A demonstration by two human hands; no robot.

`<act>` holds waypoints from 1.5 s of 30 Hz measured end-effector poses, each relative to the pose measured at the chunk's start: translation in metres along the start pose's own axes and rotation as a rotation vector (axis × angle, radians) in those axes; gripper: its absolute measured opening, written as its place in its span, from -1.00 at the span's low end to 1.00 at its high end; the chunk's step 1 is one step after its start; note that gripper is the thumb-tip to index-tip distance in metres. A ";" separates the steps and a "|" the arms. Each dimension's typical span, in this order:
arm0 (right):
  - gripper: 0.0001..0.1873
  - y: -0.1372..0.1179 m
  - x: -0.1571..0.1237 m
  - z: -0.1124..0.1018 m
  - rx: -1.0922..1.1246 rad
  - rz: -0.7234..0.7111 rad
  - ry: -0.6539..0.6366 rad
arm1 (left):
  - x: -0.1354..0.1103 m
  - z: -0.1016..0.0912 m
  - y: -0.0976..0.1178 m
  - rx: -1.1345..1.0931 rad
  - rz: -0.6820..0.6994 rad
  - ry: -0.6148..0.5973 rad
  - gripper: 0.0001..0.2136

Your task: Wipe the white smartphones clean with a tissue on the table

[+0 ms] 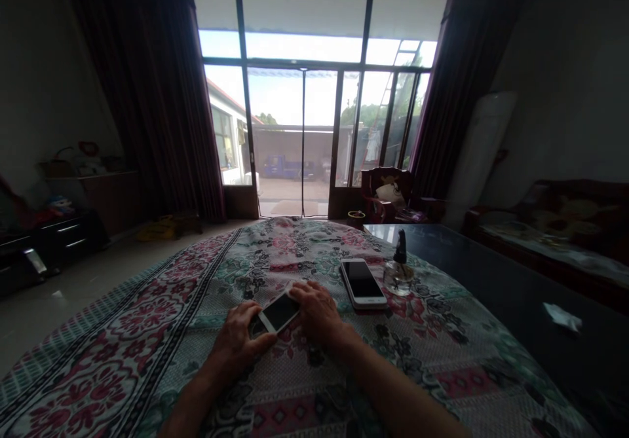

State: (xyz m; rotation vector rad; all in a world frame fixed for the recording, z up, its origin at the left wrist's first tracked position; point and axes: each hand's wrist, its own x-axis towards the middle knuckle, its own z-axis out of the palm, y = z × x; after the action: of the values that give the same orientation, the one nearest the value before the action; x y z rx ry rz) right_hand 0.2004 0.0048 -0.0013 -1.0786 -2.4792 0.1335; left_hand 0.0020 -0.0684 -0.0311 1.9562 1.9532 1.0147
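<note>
We are looking down across a room, with a bed (pixel 162 320) under a floral red-and-green cover filling the foreground. Beyond the far end of the bed stands a wide glass door (pixel 295 137) between dark curtains (pixel 157 97). Past the bed's far right corner sits a red armchair (pixel 386 196). Along the bed's right side run a dark desk (pixel 491 281) and, farther off, a sofa (pixel 555 228). Left of the bed stands a low dark cabinet (pixel 54 235).

On the bed, near its middle, lies a white phone (pixel 279 312), its screen dark and tilted slightly off the cover. Our left hand (pixel 238 343) grasps its lower end, and our right hand (pixel 319 313) clasps its upper end. Just right of the right hand lies a second white phone (pixel 361 283). Beside that stands a small glass bottle (pixel 399 274). A crumpled tissue (pixel 563 317) lies on the desk.
</note>
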 end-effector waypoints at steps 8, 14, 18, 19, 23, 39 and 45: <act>-0.65 -0.002 -0.005 -0.001 -0.022 0.085 0.035 | 0.001 0.004 -0.004 0.026 0.011 0.009 -0.51; -0.68 -0.030 -0.018 0.006 0.029 -0.097 -0.006 | 0.003 0.011 -0.011 0.075 0.054 0.042 -0.50; -0.70 -0.036 -0.019 0.010 0.055 -0.140 -0.006 | 0.004 0.011 -0.013 0.074 0.041 0.036 -0.47; -0.71 -0.033 -0.017 0.009 0.056 -0.134 -0.012 | 0.004 0.010 -0.013 0.069 0.036 0.033 -0.48; -0.75 -0.014 -0.007 0.004 0.020 -0.009 0.003 | 0.006 0.008 -0.010 0.050 0.016 0.014 -0.48; -0.58 -0.004 -0.004 0.003 0.017 -0.102 -0.027 | 0.008 0.007 -0.008 0.059 0.001 -0.022 -0.43; -0.54 -0.019 -0.006 0.007 0.062 -0.217 -0.075 | 0.009 0.007 -0.009 0.047 -0.007 -0.027 -0.43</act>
State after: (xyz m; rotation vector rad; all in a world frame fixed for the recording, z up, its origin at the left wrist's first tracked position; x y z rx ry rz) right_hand 0.1886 -0.0119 -0.0049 -0.7869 -2.6216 0.1866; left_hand -0.0022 -0.0564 -0.0384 1.9753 1.9856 0.9439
